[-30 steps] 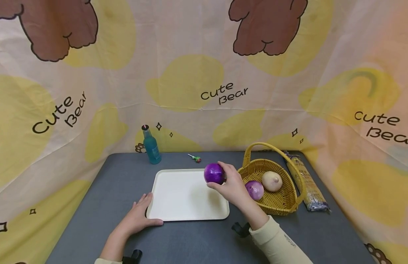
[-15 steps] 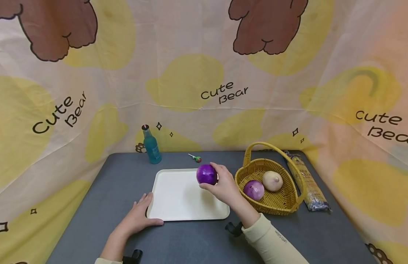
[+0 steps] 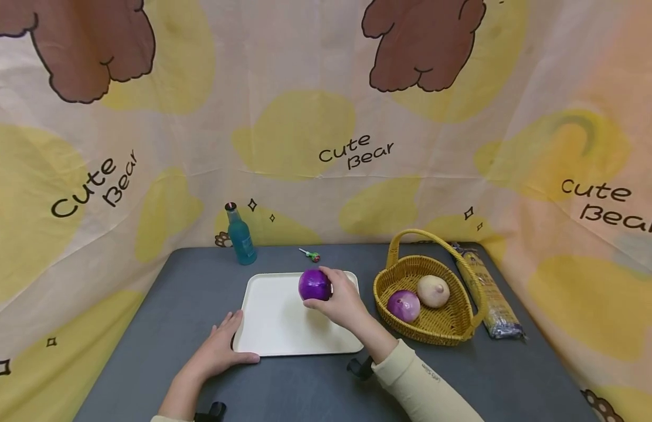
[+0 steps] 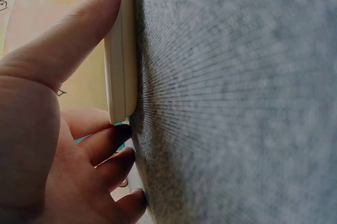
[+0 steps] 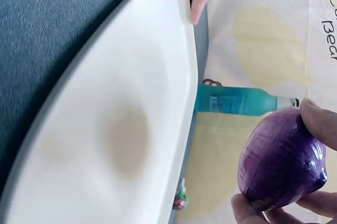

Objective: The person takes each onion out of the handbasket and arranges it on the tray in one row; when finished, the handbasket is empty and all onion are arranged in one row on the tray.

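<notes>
A purple onion [image 3: 314, 285] is held by my right hand [image 3: 343, 298] above the white tray [image 3: 273, 328]. In the right wrist view, the thumb and fingers grip the onion [image 5: 281, 161] from opposite sides, apart from the tray surface, where a soft shadow falls. My left hand [image 3: 218, 346] rests at the tray's near left corner with fingers spread. Its thumb touches the front rim, while the other fingers lie along the left side; the left wrist view shows that tray edge [image 4: 121, 66] close up.
Right of the tray stands a yellow woven basket [image 3: 442, 332] holding another purple onion [image 3: 404, 306] and a pale, round vegetable [image 3: 433, 291]. A long plastic-wrapped packet [image 3: 492, 293] lies beyond it. At the back are a blue bottle [image 3: 243, 237] and a lollipop [image 3: 311, 255].
My right hand has carried the onion left, from the tray's right end toward its middle, and slightly lower. The left hand stays at the corner.
</notes>
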Available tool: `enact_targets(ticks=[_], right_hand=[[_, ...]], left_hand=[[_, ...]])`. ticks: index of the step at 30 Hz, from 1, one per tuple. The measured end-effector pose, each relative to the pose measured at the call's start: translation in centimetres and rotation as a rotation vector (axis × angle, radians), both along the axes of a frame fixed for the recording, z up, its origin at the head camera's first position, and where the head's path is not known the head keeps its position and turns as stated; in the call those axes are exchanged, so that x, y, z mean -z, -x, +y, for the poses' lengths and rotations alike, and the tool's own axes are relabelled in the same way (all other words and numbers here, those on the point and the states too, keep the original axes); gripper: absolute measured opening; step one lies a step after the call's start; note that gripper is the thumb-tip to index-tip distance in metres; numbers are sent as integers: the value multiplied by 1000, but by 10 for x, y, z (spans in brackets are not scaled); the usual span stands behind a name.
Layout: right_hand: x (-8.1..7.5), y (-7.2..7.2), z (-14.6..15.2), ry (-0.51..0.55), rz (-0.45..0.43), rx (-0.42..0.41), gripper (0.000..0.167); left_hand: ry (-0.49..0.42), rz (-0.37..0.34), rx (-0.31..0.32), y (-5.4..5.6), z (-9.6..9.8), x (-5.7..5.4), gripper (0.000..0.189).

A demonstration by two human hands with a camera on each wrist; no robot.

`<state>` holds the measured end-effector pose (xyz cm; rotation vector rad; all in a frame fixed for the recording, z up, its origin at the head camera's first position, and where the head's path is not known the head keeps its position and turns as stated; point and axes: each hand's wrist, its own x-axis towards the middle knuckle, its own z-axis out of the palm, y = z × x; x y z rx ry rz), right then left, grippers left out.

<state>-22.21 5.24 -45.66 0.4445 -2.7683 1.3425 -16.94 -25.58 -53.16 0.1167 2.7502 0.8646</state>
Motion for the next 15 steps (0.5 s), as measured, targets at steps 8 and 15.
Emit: enact_targets(ticks=[8,15], right_hand=[[9,6,-15,18,-31,-23,85],[17,14,-28,23,-50,-24,84]], left_hand=[[-5,-9,-15,-2,1,-2,130],[0,9,-2,-3,0,-1,129]])
